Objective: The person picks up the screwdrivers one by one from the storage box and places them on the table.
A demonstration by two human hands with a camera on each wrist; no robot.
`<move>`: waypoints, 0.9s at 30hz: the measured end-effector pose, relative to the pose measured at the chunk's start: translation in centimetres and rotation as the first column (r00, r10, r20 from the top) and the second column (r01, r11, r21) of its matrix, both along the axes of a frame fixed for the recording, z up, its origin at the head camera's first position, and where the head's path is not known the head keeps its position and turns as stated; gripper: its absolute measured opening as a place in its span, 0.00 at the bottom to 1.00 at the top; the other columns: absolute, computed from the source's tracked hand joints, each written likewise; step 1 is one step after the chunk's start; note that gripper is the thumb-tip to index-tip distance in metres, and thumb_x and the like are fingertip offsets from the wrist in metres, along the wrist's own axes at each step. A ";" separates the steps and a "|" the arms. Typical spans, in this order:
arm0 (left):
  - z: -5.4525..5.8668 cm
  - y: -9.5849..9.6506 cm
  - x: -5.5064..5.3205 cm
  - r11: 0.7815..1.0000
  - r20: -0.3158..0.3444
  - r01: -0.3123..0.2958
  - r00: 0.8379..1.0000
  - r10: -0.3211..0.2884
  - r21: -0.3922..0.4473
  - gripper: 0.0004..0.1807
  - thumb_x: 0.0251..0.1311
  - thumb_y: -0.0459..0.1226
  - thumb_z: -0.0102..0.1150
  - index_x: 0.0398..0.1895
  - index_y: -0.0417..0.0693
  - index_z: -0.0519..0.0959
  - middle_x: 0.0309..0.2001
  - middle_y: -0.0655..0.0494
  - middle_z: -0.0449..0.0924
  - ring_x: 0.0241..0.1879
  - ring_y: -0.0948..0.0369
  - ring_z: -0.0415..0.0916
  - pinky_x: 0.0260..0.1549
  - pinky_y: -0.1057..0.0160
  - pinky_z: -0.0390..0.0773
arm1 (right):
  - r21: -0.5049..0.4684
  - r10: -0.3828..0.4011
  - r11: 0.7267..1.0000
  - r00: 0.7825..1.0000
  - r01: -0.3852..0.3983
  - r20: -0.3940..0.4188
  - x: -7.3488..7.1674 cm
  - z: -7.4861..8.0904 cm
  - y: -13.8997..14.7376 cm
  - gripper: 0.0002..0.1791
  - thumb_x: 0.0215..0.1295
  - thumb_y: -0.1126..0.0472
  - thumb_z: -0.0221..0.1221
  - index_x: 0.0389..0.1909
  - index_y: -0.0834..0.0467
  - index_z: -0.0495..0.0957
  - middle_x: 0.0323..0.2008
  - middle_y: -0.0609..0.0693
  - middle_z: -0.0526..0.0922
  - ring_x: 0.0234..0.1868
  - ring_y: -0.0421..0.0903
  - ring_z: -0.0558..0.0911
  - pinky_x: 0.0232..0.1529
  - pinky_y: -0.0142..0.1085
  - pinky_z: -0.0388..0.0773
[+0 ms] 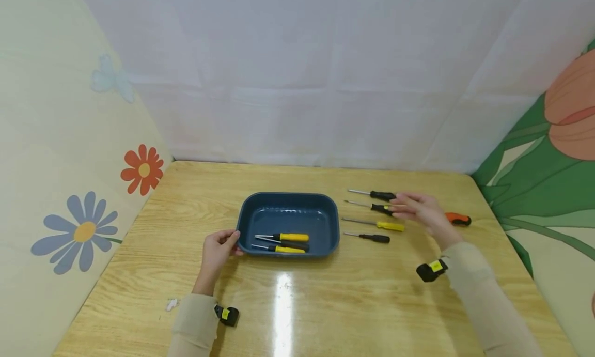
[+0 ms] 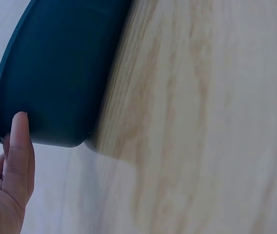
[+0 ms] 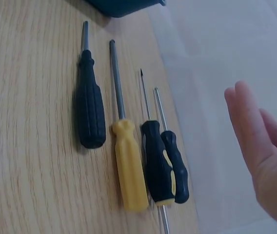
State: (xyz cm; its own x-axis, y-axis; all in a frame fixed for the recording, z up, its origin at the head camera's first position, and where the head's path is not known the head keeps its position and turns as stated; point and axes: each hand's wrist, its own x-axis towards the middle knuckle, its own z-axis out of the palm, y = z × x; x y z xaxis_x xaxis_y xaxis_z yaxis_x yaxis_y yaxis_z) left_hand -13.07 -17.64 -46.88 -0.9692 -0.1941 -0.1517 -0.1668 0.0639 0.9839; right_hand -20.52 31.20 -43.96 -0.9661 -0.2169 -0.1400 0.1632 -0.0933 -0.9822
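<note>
Beige sleeves [image 1: 192, 321] cross the wood-grained table [image 1: 353, 305], left hand [image 1: 219, 249] pinching the glossy, round-cornered tray [image 1: 297, 220] there, holding three screwdrivers [image 1: 293, 237], right hand [image 1: 425, 210] empty, fingers extended near more slim-shafted screwdrivers [image 3: 131, 170].

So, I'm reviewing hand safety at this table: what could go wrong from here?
The black-and-yellow screwdriver lies close beside a black-handled one, so the right hand might knock one while lifting the other. Its narrow tip could prick a finger. The left hand pinches just one end of the tray; a tug might shift the screwdrivers inside.
</note>
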 end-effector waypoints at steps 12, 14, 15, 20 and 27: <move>-0.3 0.0 -0.3 1.000 0.015 0.007 1.000 -0.006 -0.029 0.14 0.61 0.30 0.53 0.43 0.23 0.74 0.23 0.46 0.76 0.18 0.62 0.75 0.20 0.63 0.82 | 0.022 0.039 0.999 0.995 -0.041 0.093 0.9 4.1 -5.4 0.37 0.62 0.58 0.57 0.61 0.78 0.52 0.35 0.48 0.82 0.41 0.49 0.82 0.45 0.41 0.79; -0.4 0.1 -0.4 0.999 0.019 0.008 1.000 -0.008 -0.038 0.14 0.61 0.30 0.52 0.43 0.24 0.74 0.23 0.47 0.76 0.18 0.62 0.75 0.21 0.63 0.82 | 0.034 0.043 0.998 0.995 -0.046 0.086 0.8 4.1 -5.8 0.36 0.63 0.58 0.56 0.61 0.78 0.54 0.36 0.49 0.82 0.40 0.48 0.82 0.44 0.41 0.79; -0.4 0.1 -0.4 0.999 0.021 0.010 1.000 -0.009 -0.041 0.14 0.61 0.30 0.52 0.43 0.24 0.74 0.23 0.47 0.76 0.18 0.62 0.75 0.21 0.63 0.82 | 0.038 0.045 0.998 0.996 -0.048 0.077 0.7 4.1 -6.1 0.35 0.63 0.59 0.56 0.60 0.78 0.55 0.36 0.49 0.82 0.40 0.48 0.82 0.44 0.41 0.79; -0.8 0.3 -0.5 0.999 0.032 0.011 0.999 -0.009 -0.052 0.13 0.62 0.30 0.52 0.43 0.24 0.74 0.23 0.46 0.76 0.18 0.61 0.75 0.21 0.64 0.82 | 0.014 0.082 0.996 0.996 -0.083 0.026 0.5 3.6 -7.1 0.23 0.63 0.60 0.55 0.54 0.71 0.67 0.36 0.52 0.82 0.38 0.47 0.83 0.45 0.43 0.78; -1.5 0.6 -0.6 0.999 0.022 0.001 1.000 0.000 -0.045 0.13 0.61 0.29 0.53 0.42 0.23 0.75 0.21 0.47 0.76 0.16 0.61 0.75 0.19 0.63 0.82 | -0.017 0.109 0.994 0.994 -0.109 0.020 0.2 3.3 -8.4 0.14 0.63 0.60 0.56 0.46 0.65 0.74 0.33 0.51 0.82 0.39 0.51 0.82 0.43 0.41 0.79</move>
State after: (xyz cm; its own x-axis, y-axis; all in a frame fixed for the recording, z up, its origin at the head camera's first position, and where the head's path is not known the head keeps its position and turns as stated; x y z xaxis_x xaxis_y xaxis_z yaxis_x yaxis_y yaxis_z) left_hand -13.68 -17.03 -48.41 -0.9658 -0.2008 -0.1641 -0.1883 0.1082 0.9761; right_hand -20.33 22.84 -40.68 -0.9335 -0.3234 -0.1552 0.1935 -0.0897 -0.9770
